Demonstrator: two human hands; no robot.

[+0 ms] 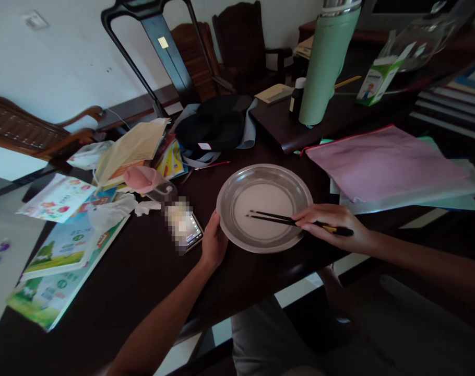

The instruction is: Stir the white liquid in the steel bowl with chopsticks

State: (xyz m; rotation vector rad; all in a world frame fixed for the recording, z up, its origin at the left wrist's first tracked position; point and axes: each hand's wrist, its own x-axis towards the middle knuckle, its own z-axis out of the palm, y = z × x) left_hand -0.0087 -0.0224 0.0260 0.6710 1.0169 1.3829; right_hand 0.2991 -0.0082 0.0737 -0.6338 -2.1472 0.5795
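Observation:
A round, shallow metal basin [257, 246] sits on the dark table in front of me. Its bottom looks pale and cloudy; whether that is liquid or bare metal, I cannot tell. My left hand [214, 243] grips the basin's left rim, thumb at the edge and fingers partly hidden below. In my right hand [333, 224] is a pair of black chopsticks [274, 215], the fingers wrapped round their thick ends at the basin's right side. The tips point left over the middle of the basin, with nothing visible between them. Beside my left hand lies a lit phone [194, 235].
Left are booklets [57, 256], tissues [112, 211] and a pink-topped cup [141, 178]. A black bag [210, 125] lies behind the basin. A pink zip folder [382, 162] is at right. Farther back stand a green flask [327, 68], dark bottle [296, 100] and small box [378, 81].

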